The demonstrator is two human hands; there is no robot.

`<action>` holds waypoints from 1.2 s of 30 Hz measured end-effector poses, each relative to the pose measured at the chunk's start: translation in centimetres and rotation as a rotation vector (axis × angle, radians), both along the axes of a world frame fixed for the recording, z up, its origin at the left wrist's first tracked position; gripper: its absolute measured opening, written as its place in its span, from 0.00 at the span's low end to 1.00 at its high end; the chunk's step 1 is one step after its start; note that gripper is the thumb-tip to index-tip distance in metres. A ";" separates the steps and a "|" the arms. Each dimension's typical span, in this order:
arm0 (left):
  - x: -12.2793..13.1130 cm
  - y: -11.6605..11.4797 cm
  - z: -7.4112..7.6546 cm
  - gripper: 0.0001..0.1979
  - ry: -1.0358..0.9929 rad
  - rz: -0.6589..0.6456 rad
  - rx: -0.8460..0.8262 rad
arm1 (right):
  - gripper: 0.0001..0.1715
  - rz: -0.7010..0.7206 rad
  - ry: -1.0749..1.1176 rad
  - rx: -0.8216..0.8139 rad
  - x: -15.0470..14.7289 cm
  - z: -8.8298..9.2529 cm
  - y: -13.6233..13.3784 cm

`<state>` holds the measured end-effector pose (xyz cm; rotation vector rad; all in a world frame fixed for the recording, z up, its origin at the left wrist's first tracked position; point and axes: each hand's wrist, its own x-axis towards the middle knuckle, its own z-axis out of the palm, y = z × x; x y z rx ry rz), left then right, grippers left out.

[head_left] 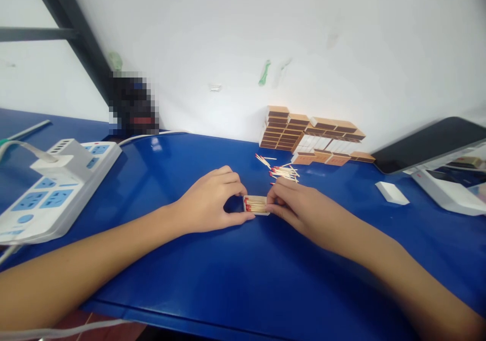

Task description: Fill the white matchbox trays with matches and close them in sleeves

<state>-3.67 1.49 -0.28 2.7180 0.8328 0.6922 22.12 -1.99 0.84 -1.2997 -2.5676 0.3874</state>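
A small open matchbox tray (259,213) lies on the blue table, with red-tipped matches (256,204) lying lengthwise inside it. My left hand (212,199) grips the tray's left end between thumb and forefinger. At the right end, my right hand (294,201) has its fingertips pinched together, touching or just over the tray. Whatever is between those fingertips is hidden. Just behind my right hand is a pile of loose matches (284,173), and a few more matches (262,161) lie to its left.
Matchboxes (281,128) are stacked against the wall, several more standing beside them. A phone (433,143) leans on a white stand (448,191) at right, near a small white block (392,193). A power strip (56,194) with a plugged-in adapter occupies the left.
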 end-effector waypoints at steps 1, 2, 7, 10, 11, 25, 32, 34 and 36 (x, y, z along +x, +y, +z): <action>0.0 0.0 0.0 0.17 0.001 -0.001 0.001 | 0.08 -0.001 -0.005 0.004 0.0 0.0 0.0; 0.0 0.0 0.0 0.17 0.002 -0.002 0.002 | 0.08 -0.003 -0.010 0.009 0.0 0.0 0.0; 0.0 -0.1 0.0 0.17 0.004 0.003 -0.001 | 0.09 -0.021 0.006 0.037 -0.4 0.1 -0.1; 0.0 -0.1 -0.1 0.18 0.007 -0.003 0.001 | 0.08 -0.007 0.018 0.042 -0.9 0.2 -0.3; 0.0 -0.1 0.0 0.18 0.007 -0.007 0.001 | 0.07 -0.009 0.025 0.047 -1.1 0.3 -0.3; 0.1 -0.5 0.1 0.17 -0.044 -0.073 0.039 | 0.05 0.027 0.135 0.075 -2.1 -0.1 -0.5; -0.1 -0.4 0.0 0.17 -0.046 -0.074 0.039 | 0.07 0.006 0.120 0.059 -2.4 -0.2 -0.6; 0.0 -0.5 0.0 0.17 -0.046 -0.068 0.034 | 0.07 -0.007 0.110 0.080 -2.1 0.0 -0.5; 0.0 -0.5 0.1 0.18 -0.048 -0.056 0.032 | 0.07 -0.045 0.124 0.135 -1.4 0.3 0.0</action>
